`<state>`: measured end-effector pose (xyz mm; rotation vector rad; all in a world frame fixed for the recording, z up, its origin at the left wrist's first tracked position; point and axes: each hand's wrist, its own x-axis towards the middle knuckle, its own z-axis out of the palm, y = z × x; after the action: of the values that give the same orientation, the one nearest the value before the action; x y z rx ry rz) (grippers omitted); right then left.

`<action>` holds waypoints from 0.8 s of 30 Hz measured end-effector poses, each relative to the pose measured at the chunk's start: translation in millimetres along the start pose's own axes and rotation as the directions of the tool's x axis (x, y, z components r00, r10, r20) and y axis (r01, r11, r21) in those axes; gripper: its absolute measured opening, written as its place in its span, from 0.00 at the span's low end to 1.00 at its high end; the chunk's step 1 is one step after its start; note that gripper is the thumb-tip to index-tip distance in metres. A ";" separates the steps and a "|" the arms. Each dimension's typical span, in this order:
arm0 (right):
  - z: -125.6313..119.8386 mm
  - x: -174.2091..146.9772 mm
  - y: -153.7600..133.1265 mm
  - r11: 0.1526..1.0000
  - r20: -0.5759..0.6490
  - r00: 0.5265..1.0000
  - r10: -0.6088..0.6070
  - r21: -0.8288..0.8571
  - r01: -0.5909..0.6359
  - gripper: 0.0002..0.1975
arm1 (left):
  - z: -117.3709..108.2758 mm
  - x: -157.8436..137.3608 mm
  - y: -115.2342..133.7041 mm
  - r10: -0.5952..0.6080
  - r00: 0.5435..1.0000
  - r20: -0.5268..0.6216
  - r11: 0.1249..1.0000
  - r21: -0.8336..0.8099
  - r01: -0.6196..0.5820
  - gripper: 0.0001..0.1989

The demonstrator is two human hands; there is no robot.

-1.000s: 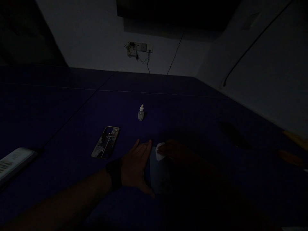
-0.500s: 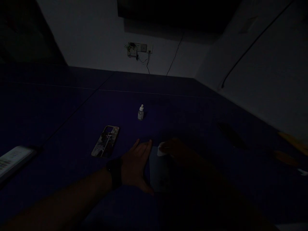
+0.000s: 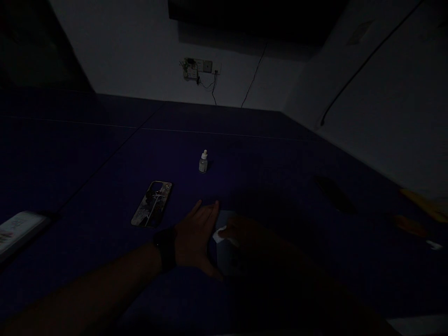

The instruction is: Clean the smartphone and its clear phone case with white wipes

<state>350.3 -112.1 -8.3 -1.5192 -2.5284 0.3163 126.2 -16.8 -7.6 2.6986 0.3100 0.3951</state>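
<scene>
The scene is very dark. My left hand (image 3: 194, 235), with a black watch at its wrist, lies with fingers and thumb stretched out along the left edge of a flat, smooth grey-blue slab (image 3: 227, 263) on the table. A small white cloth or tissue (image 3: 218, 234) is pinched in the fingers of my right hand (image 3: 243, 228) and pressed on the slab near its left edge. Shadow hides the slab's right side, so its kind is unclear. Beyond my left hand lies a patterned phone case (image 3: 151, 205). A small dropper bottle (image 3: 203, 164) with a white cap stands further back.
On the dark blue table (image 3: 266, 154) are a white box (image 3: 23, 231) at far left and a dark flat object (image 3: 334, 193) at right. Yellow and orange items (image 3: 422, 205) lie by the right wall. Sockets with cables (image 3: 201, 67) are on the back wall.
My right hand has moved the white cloth left and toward me across the slab, up to its left edge. My left hand keeps its place.
</scene>
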 end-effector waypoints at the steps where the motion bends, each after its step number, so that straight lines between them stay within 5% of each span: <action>1: 0.8 -1.7 -2.2 1.000 0.013 1.000 0.002 0.002 -0.002 0.16 | -0.6 0.2 0.2 -0.001 1.000 0.007 1.000 0.003 0.001 0.79; 9: -6.7 19.0 1.5 0.992 -0.008 0.992 0.126 -0.021 -0.126 0.19 | 0.5 0.3 -0.9 0.000 1.000 0.005 1.000 0.012 0.000 0.79; 15: -10.0 -2.4 -12.8 0.998 0.082 0.994 0.067 -0.008 -0.067 0.16 | -1.2 0.8 0.0 -0.010 1.000 0.022 1.000 0.011 0.010 0.79; 21: -20.2 15.8 -13.9 0.994 0.047 0.993 0.110 -0.026 -0.109 0.18 | -1.1 1.6 0.8 -0.009 1.000 0.001 1.000 0.012 0.009 0.79; 24: -26.9 10.7 -25.8 1.000 0.113 0.993 0.027 -0.013 -0.026 0.15 | -0.7 1.3 0.3 -0.001 1.000 -0.002 1.000 0.013 0.001 0.79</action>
<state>330.3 -111.9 24.9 -1.5836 -2.6017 0.4031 127.2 -16.4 -6.6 2.7110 0.3157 0.3975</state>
